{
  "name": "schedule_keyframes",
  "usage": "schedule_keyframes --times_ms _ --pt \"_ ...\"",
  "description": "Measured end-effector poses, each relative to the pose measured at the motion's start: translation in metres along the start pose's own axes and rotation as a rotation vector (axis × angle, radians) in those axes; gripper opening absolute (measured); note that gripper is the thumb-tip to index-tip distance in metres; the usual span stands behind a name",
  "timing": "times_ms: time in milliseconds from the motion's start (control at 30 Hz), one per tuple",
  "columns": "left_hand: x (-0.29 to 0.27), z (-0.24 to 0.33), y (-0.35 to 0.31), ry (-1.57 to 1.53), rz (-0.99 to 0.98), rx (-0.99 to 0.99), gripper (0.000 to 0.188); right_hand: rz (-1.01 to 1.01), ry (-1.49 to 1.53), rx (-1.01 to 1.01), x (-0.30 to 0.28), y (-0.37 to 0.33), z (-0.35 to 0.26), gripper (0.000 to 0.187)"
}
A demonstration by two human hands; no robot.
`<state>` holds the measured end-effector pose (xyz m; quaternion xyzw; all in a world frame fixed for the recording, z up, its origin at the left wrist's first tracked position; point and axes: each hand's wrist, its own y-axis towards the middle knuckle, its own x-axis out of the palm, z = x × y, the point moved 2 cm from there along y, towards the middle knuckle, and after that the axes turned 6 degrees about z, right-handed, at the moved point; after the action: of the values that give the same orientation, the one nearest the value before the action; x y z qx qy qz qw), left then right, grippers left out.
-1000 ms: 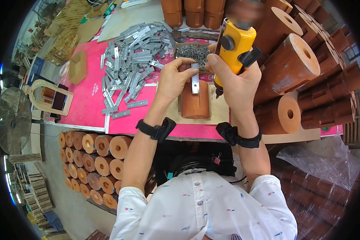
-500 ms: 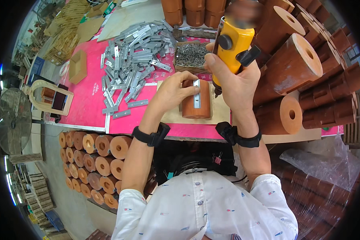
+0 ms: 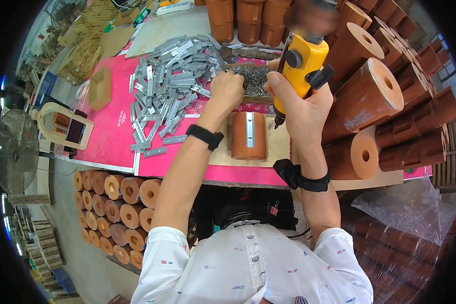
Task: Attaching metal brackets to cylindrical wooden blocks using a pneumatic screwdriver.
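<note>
Head view: the left hand has its fingers curled in at the near left side of a box of small screws. The fingertips are hidden, so I cannot tell if it holds a screw. The right hand is wrapped around a yellow power tool. The dark tip of the tool points down.

Between the two hands, and closer to the body than the left hand, a brown round block lies on its side. A flat metal strip with holes in it lies along the top of the block. Under the block is a tan board, which lies on the pink surface.

To the left of the left hand is a big messy pile of metal strips. Farther left than the pile there is an open brown box, and a pale frame stands closer to the body than that. To the right of the right hand, many big brown round pieces are heaped up. More round pieces sit in rows below the surface, left of the left arm. A dark band goes around the left wrist, and the right wrist wears another.
</note>
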<state>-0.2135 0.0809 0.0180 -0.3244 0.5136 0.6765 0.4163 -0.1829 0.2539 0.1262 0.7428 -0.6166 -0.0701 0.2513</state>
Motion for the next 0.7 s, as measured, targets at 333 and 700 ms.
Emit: schedule_keyframes --times_ms 333,700 --pt "0.006 -0.002 0.01 0.008 -0.071 0.041 0.012 0.013 -0.064 0.002 -0.007 0.001 0.004 0.031" --pt "-0.007 -0.002 0.006 -0.372 0.158 -0.097 0.012 0.0 -0.073 -0.008 -0.007 -0.001 0.002 0.032"
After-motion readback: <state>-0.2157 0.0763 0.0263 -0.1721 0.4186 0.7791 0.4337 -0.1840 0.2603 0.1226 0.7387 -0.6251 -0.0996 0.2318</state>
